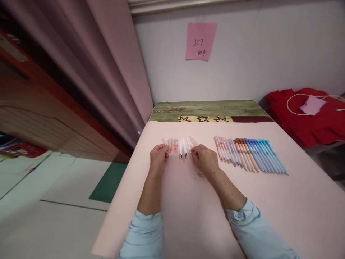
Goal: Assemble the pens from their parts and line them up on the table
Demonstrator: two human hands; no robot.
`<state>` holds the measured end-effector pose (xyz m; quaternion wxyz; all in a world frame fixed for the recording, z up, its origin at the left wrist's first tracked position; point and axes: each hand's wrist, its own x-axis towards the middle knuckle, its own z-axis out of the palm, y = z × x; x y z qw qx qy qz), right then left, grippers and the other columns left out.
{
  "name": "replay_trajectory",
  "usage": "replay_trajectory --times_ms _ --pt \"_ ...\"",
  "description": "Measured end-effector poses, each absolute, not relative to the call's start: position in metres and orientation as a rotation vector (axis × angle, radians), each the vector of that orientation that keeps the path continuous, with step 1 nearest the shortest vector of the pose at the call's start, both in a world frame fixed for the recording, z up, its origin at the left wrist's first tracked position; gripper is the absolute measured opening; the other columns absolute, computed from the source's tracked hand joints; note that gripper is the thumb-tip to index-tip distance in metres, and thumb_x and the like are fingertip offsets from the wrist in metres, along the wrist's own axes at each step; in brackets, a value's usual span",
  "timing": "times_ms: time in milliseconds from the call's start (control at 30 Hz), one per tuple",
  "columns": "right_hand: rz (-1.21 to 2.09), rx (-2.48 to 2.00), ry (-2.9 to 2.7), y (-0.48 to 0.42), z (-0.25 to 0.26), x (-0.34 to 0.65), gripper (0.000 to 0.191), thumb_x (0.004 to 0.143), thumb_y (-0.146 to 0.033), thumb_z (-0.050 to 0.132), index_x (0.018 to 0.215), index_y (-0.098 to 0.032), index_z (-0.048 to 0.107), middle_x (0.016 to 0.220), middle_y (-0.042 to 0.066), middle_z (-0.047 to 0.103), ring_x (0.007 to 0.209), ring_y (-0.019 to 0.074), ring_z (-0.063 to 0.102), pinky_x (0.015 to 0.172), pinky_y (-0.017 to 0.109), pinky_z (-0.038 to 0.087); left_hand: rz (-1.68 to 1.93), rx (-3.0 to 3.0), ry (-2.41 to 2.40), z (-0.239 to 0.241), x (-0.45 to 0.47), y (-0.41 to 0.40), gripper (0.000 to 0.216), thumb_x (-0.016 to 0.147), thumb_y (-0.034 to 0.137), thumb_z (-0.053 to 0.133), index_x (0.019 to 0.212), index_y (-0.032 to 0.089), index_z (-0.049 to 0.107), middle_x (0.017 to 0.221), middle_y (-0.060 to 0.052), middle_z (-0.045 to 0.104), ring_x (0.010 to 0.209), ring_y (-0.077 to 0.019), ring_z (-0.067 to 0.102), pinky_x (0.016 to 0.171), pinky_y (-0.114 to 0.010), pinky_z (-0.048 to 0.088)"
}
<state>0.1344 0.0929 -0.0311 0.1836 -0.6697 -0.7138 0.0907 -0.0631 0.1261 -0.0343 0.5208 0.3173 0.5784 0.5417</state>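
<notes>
My left hand (159, 158) is closed in a pinch on a clear pen barrel (163, 141), whose upper end sticks out above the fingers. Beside it lies a short row of clear barrels with pink and orange print (174, 144). Several thin white pen refills (183, 146) with dark tips lie between the two hands. My right hand (205, 158) pinches at the rightmost refill (188, 143), which leans apart from the others; its lower end is partly hidden by the fingertips. Pale pink pieces (193, 141) lie just beyond that hand, partly covered by it.
Finished-looking pens (250, 154) lie in a slanted row at right, in pink, clear, brown, blue and light blue. Small dark bits (200, 175) and tiny white pieces (194, 175) lie near my right wrist. Red cloth (304, 126) with a white cable is beyond the table's right edge.
</notes>
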Motion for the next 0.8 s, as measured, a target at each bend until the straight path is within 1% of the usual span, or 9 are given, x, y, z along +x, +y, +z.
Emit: replay_trajectory --times_ms 133,267,400,567,800 --pt "0.287 -1.888 -2.030 0.0923 -0.0313 0.1336 0.028 0.090 -0.025 0.050 0.108 -0.030 0.072 0.102 0.003 0.069 0.082 0.0152 0.064 0.064 0.024 0.039 1.305 0.762 1.407 -0.0363 -0.0647 0.1269 0.028 0.061 0.030 0.074 0.079 0.017 0.058 0.059 0.004 0.057 0.043 -0.0058 0.043 0.041 -0.019 0.027" --pt "0.287 -1.867 -2.058 0.0917 -0.0326 0.1332 0.031 0.092 -0.025 0.048 0.112 -0.033 0.071 0.100 0.002 0.069 0.081 0.0153 0.064 0.064 0.024 0.039 1.300 0.750 1.420 -0.0353 -0.0648 0.1269 0.029 0.060 0.032 0.075 0.079 0.017 0.058 0.059 0.004 0.056 0.042 -0.0056 0.042 0.041 -0.020 0.026" --pt "0.266 -1.871 -2.054 0.0921 -0.0336 0.1329 0.030 0.093 -0.026 0.048 0.109 -0.036 0.071 0.097 0.000 0.070 0.080 0.0151 0.064 0.061 0.024 0.037 1.292 0.758 1.426 -0.0328 -0.0633 0.1265 0.028 0.061 0.031 0.075 0.079 0.017 0.058 0.060 0.003 0.058 0.043 -0.0058 0.043 0.041 -0.020 0.026" --pt "0.247 -1.960 -2.011 0.0921 -0.0324 0.1319 0.025 0.093 -0.030 0.050 0.105 -0.033 0.072 0.095 0.001 0.070 0.080 0.0150 0.064 0.061 0.024 0.035 1.299 0.739 1.369 -0.0326 -0.0611 0.1256 0.028 0.061 0.031 0.075 0.079 0.016 0.060 0.062 0.001 0.061 0.045 -0.0060 0.044 0.042 -0.020 0.027" --pt "0.239 -1.872 -2.046 0.0915 -0.0339 0.1319 0.024 0.094 -0.029 0.049 0.103 -0.032 0.072 0.096 0.000 0.070 0.081 0.0140 0.064 0.061 0.023 0.036 1.288 0.728 1.305 -0.0335 -0.0580 0.1242 0.023 0.060 0.028 0.072 0.075 0.013 0.063 0.068 -0.004 0.066 0.050 -0.0076 0.051 0.047 -0.020 0.035"
